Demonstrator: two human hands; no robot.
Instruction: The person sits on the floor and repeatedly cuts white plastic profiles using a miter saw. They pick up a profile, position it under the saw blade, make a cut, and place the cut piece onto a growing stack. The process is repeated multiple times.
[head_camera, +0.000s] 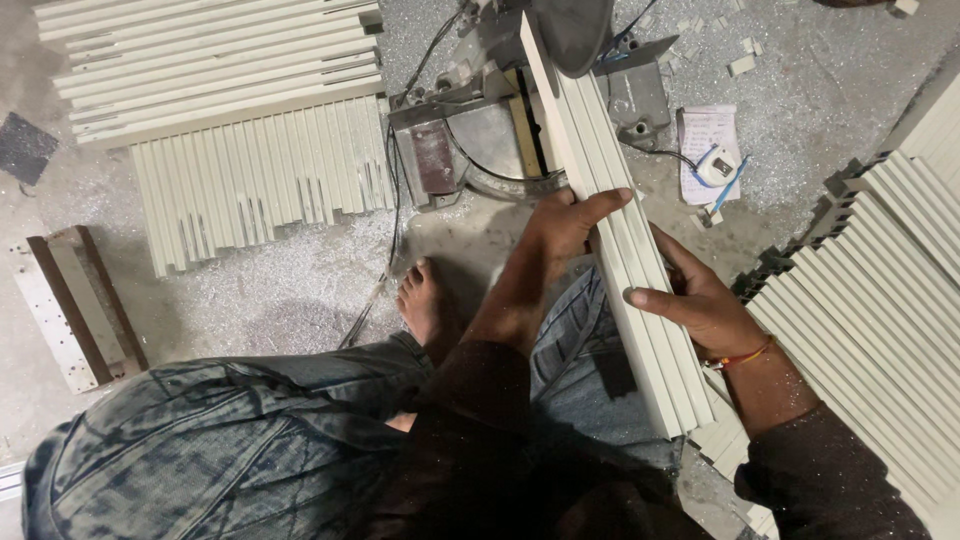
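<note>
Cream profile strips (625, 250) lie bundled between your hands: your left hand (565, 225) clamps their near edge, your right hand (700, 305) grips the opposite side, the chop saw (480, 130) just beyond.

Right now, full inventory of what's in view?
held profiles: a bundle of several, cream, running from the saw to the lap.
mitre saw: one, grey metal, floor at top centre.
long profile stack: many, cream, top left.
short cut pieces: many, cream, in a row below that stack.
right profile stack: many, cream, right edge.
paper note: one, white, right of the saw.
tape measure: one, white and blue, on the note.
left hand: grip on the bundle's left side.
right hand: grip on its right side.
bare foot: one, on the floor.
</note>
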